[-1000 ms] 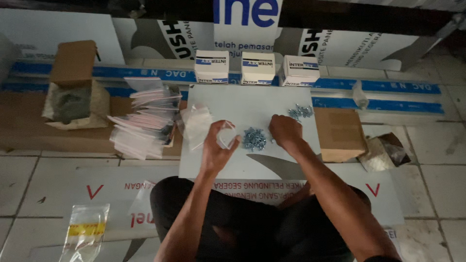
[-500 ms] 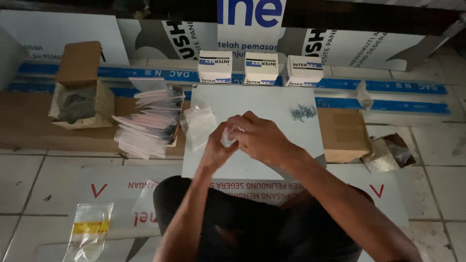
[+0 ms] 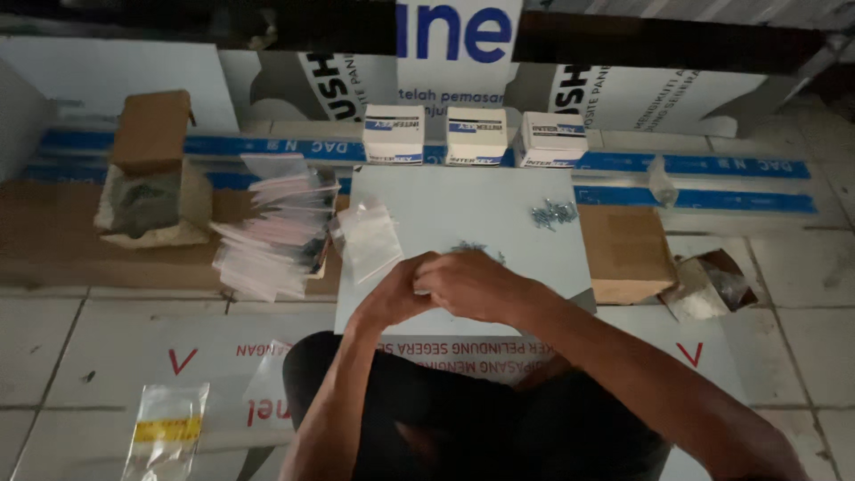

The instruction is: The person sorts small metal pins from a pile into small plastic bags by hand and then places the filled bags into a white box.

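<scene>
- Both hands are meeting over the near edge of the pale grey flat board (image 3: pixel 463 214) that's serving as the worktop: left hand (image 3: pixel 392 294) and right hand (image 3: pixel 472 283) are curled in, fingertips touching each other.
- Honestly can't tell what they're pinching. The fingers are closed around something small, but it's hidden and the light is dim.
- Just beyond the hands on the board, a bit of a small pile of silvery metal screws (image 3: pixel 476 247) is peeking out, and a second loose cluster of screws (image 3: pixel 554 213) is sitting toward the board's far right corner. So two piles; single screws are too tiny to count.
- Screws like these are probably going to feel hard, light one at a time, and rolly, so I'd pinch them by the shank or scoop a few.
- A small clear plastic zip bag (image 3: pixel 370 239) is lying on the board's left side. It looks thin, floppy and slippery, best held at the mouth.
- Left of the board, a fanned stack of clear bags (image 3: pixel 272 232), too many to count.
- Three small white cardboard boxes (image 3: pixel 474 135) are lining the board's far edge.
- One brown cardboard box (image 3: pixel 626 252) is touching the board's right edge.
</scene>
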